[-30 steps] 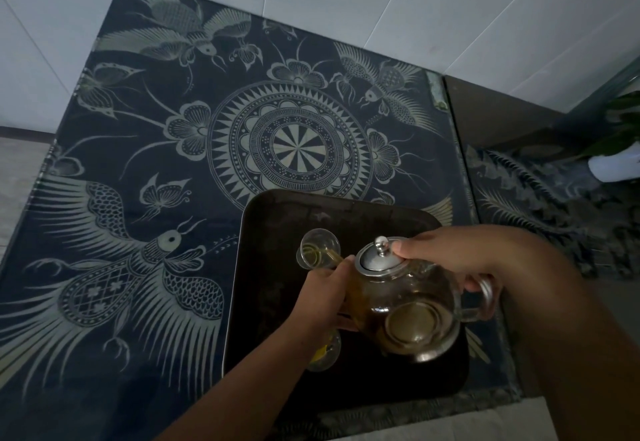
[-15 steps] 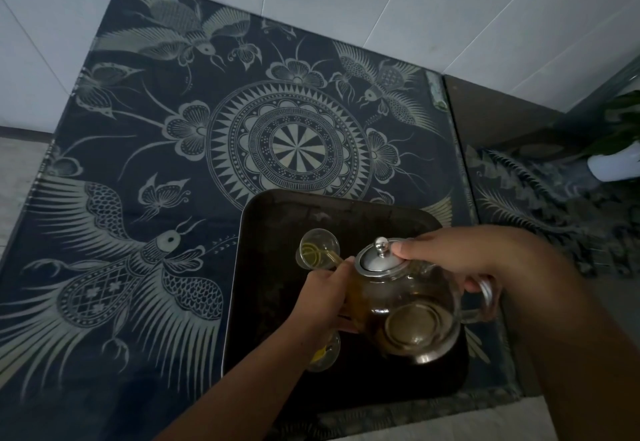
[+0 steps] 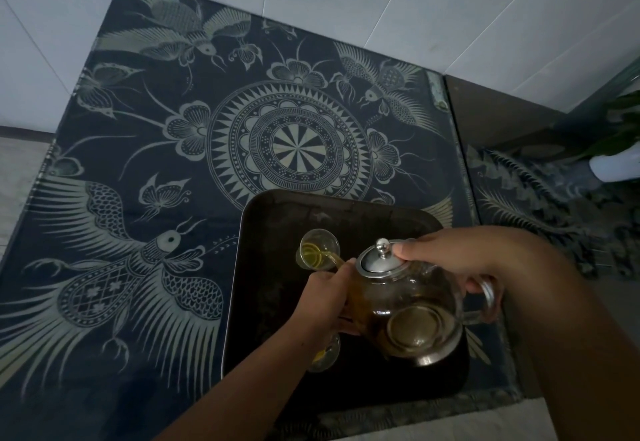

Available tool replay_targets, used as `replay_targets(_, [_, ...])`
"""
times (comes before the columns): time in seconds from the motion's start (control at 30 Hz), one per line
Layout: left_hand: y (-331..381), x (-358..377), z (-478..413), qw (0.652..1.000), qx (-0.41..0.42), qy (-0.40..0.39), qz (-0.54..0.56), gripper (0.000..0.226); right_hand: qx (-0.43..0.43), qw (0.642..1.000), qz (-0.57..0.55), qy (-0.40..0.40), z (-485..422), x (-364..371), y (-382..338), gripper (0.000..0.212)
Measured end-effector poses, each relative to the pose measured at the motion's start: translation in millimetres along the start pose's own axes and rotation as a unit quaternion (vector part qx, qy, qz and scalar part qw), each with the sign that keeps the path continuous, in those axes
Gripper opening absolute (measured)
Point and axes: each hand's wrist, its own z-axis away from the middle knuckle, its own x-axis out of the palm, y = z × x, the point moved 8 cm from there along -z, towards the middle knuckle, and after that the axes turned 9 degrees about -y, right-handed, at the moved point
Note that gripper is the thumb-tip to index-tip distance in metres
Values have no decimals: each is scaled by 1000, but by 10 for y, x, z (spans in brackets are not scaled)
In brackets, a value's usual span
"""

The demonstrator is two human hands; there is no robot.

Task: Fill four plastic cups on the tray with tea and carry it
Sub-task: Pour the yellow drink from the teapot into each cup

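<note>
A dark rectangular tray [image 3: 277, 212] lies on the near right part of the patterned table. My right hand [image 3: 460, 260] grips the handle of a glass teapot [image 3: 412, 312], thumb pressed on its steel lid, and tilts it left. Tea streams from the spout into a clear plastic cup [image 3: 317, 250] at the tray's left side, which holds some yellow tea. My left hand [image 3: 325, 298] curls against the teapot's front below the spout. A second cup [image 3: 325, 357] with yellow tea shows just under my left hand. Any other cups are hidden by my hands and the teapot.
The table [image 3: 156, 180] has a dark glass top with pale bird and flower patterns, set against white tiled walls. A lower dark surface [image 3: 502, 118] adjoins on the right, with a potted plant [image 3: 620, 149] in a white pot beyond it.
The tea level in the far cup has risen a little. Both hands and the teapot stay almost in place.
</note>
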Motion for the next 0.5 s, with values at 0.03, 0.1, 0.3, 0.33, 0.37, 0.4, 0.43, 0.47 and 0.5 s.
replay_targets(0.03, [-2,3,-5,1000,1,-1,-1,42,-1,1000,1,-5,7,6,-3,101])
replay_targets(0.1, [-11,9,-13,1000,-2,1,-2,42,0,1000,-4,-8,25,18,2,96])
replay_targets(0.3, [-21,30,-17,1000,-2,1,0,41,5,1000,-14,-2,7,11,52,93])
replay_targets(0.33, [-25,28,-16,1000,-3,1,-2,41,4,1000,-15,-5,7,18,50,93])
replay_targets(0.37, [-27,27,-18,1000,-5,1,-5,41,2,1000,-17,-7,7,24,44,94])
replay_targets(0.4, [-31,25,-19,1000,-7,1,-7,42,0,1000,-19,-6,4,26,44,96])
replay_targets(0.43, [-33,22,-23,1000,-8,0,-8,43,0,1000,-21,-4,0,24,46,100])
replay_targets(0.47, [-33,21,-24,1000,-8,-1,-8,44,1,1000,-23,-3,0,20,51,103])
replay_targets(0.5, [-32,19,-21,1000,-9,-1,-7,44,1,1000,-23,-3,1,20,54,102])
